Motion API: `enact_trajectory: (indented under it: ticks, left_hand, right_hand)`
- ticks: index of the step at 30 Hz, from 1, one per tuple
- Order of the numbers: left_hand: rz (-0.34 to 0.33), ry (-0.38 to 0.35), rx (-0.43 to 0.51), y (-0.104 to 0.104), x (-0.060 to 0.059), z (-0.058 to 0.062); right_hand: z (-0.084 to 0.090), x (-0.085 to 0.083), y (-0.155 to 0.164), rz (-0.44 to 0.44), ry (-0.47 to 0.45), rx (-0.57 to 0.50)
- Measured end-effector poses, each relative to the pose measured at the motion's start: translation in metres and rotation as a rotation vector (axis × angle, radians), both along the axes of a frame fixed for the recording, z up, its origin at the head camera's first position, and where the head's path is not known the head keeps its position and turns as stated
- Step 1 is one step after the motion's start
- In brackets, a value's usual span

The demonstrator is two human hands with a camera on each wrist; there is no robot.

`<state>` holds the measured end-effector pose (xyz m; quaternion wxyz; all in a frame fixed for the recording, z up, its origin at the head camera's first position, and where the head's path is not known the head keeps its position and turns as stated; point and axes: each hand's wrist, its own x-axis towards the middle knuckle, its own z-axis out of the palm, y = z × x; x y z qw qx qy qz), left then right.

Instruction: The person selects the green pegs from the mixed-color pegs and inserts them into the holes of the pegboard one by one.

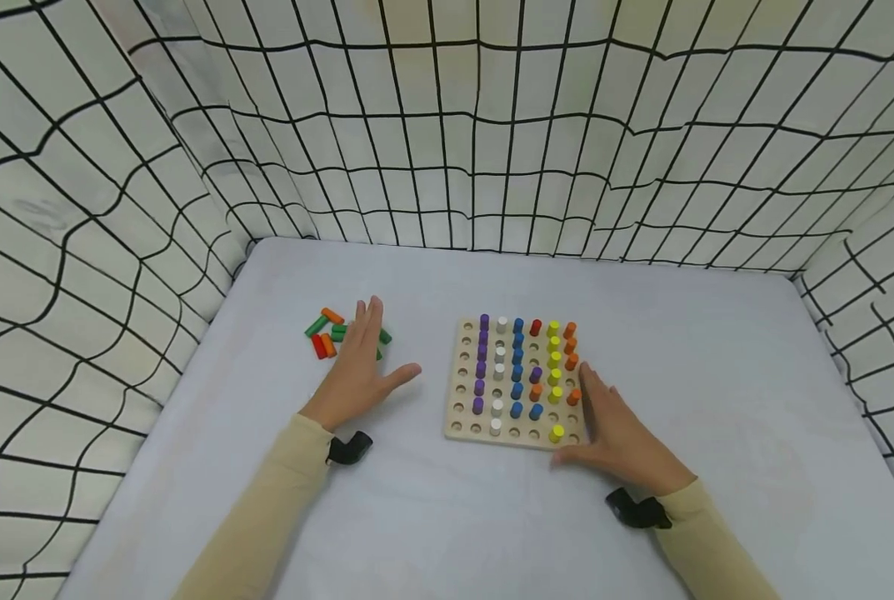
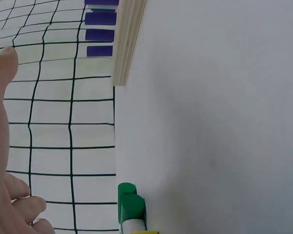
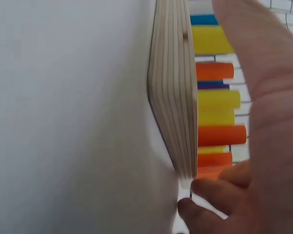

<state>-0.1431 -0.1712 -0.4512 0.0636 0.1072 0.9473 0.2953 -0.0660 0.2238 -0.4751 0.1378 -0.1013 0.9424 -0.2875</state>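
A wooden pegboard (image 1: pixel 467 417) lies on the white surface, with columns of purple pegs (image 1: pixel 481 370), white pegs (image 1: pixel 500 372), blue pegs (image 1: pixel 517 356), yellow pegs (image 1: pixel 555 376) and orange pegs (image 1: pixel 571 362). A red peg (image 1: pixel 536 327) stands in its far row. My right hand (image 1: pixel 622 433) is at the board's near right corner, fingers along the right side, thumb by the front edge; the right wrist view shows the layered board edge (image 3: pixel 173 87) beside the fingers. My left hand (image 1: pixel 352 371), fingers extended and thumb spread, hovers over loose green pegs (image 2: pixel 133 207), hiding some.
Left of my left hand lie a loose green peg (image 1: pixel 317 326), a red peg (image 1: pixel 318 347) and orange pegs (image 1: pixel 332 316). A black grid net (image 1: pixel 475 117) over white cloth rises behind the white tabletop (image 1: pixel 716 375) and along both sides.
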Motion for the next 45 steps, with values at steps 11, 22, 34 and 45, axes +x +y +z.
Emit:
enact_trajectory:
  ticks: [11,22,34,45]
  left_hand:
    - [0.112,0.007,0.212,-0.033,-0.01,0.003]
    - [0.184,0.061,0.264,-0.058,-0.017,0.007]
    - [0.216,0.047,0.318,-0.092,-0.023,-0.011]
    - [0.271,-0.001,0.305,-0.1,-0.033,-0.013]
  right_hand:
    - [0.002,0.003,0.008,-0.03,0.056,-0.024]
    - [-0.003,-0.001,0.016,-0.091,-0.019,-0.17]
    - [-0.012,0.001,0.027,-0.113,-0.054,-0.311]
    - [-0.015,-0.006,0.03,-0.096,-0.059,-0.339]
